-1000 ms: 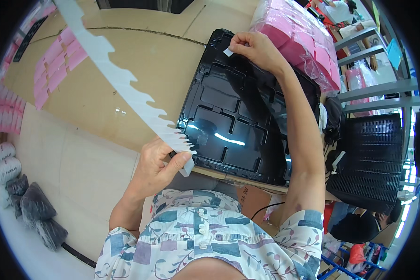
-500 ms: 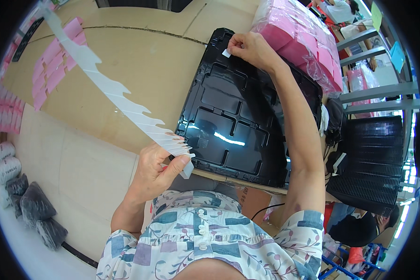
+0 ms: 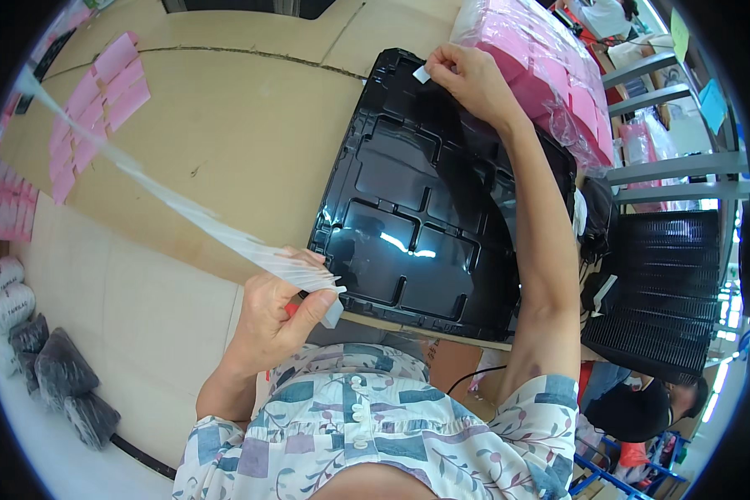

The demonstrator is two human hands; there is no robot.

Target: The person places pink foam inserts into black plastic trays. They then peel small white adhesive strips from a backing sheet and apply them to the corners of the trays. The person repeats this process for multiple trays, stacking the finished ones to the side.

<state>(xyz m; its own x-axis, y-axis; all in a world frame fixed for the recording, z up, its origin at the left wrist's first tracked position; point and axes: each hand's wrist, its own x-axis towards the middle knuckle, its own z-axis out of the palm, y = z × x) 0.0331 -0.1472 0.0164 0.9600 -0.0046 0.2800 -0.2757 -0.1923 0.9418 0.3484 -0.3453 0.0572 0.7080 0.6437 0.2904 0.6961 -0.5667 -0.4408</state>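
A glossy black plastic tray [image 3: 396,171] with moulded compartments lies on the table before me. At its far edge my right hand [image 3: 467,79] is closed in a pinch, with a small white sticker-like piece [image 3: 422,75] at its fingertips, touching or just above the tray. My left hand [image 3: 279,308] is closed around a bundle of thin white strips [image 3: 287,268] beside the tray's near left corner. The strips fan out in a long, jagged, motion-smeared tail to the far left. Something small and red shows between the left fingers; what it is I cannot make out.
Pink packs in clear plastic [image 3: 550,83] stand against the tray's far right. Pink pieces [image 3: 100,112] lie at the table's left. Ribbed black trays [image 3: 654,292] are stacked at the right, near metal rails [image 3: 683,162]. Black bags [image 3: 62,367] sit lower left; other people are at the right.
My right hand has moved slightly right and away from me along the tray's far edge, with the white piece at its fingertips. The strips' tail has swung lower and left. My left hand keeps its grip.
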